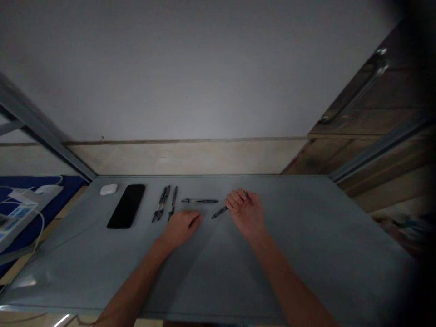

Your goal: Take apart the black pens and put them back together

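My right hand (245,212), palm turned up and fingers curled, holds a dark pen (219,212) whose tip points left and down toward the table. To its left, my left hand (181,226) rests on the tabletop with its fingers folded under and nothing seen in them. Just beyond my left hand lies a single upright-laid pen (173,200), its near end close to the knuckles. A small group of pens (161,203) lies side by side left of that one. Another pen (200,200) lies crosswise between the two hands, farther back.
A black phone (126,206) and a white earbud case (109,189) lie on the left of the grey table (306,236). A white power strip with cables (20,218) sits beyond the left edge. Metal posts (79,161) rise at the back corners, before a wall.
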A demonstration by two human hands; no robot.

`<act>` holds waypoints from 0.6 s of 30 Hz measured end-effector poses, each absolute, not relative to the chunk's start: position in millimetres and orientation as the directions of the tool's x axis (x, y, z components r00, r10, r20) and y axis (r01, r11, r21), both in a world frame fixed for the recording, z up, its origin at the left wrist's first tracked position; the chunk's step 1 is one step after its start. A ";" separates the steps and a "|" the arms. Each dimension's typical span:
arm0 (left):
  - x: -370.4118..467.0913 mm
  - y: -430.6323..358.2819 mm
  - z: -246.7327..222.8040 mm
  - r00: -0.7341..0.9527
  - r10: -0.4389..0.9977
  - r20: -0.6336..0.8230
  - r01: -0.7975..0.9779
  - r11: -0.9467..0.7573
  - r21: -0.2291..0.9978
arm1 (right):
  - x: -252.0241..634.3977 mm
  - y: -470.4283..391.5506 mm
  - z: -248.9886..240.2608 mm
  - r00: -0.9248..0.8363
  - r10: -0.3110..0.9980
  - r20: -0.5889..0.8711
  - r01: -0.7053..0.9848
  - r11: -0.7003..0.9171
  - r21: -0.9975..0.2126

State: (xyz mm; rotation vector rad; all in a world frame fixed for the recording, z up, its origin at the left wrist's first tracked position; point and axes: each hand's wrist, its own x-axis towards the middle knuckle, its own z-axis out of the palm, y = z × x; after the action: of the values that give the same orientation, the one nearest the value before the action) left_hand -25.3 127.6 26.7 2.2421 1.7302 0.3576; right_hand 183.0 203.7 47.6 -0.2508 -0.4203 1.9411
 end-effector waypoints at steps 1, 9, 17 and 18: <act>-25.5 127.6 26.3 0.250 0.968 0.018 0.898 -0.239 0.369 | 182.5 203.2 47.4 -0.400 0.916 0.013 -0.848 -0.365 -0.384; -26.3 128.5 28.0 0.252 0.968 0.015 0.892 -0.238 0.384 | 178.4 200.2 45.3 -0.458 0.889 -0.008 -0.822 -0.426 -0.378; -27.6 128.4 25.7 0.253 0.967 0.023 0.885 -0.241 0.399 | 179.3 200.2 46.1 -0.474 0.881 0.006 -0.810 -0.433 -0.396; -27.8 128.4 25.2 0.255 0.967 0.023 0.884 -0.243 0.400 | 179.5 200.4 45.9 -0.474 0.880 0.004 -0.809 -0.434 -0.395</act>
State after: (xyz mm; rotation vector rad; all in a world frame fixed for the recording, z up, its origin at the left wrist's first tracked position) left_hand -27.8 128.4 25.2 2.2260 1.7058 0.3832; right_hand 179.5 200.4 45.9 -0.2458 -0.4207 2.0311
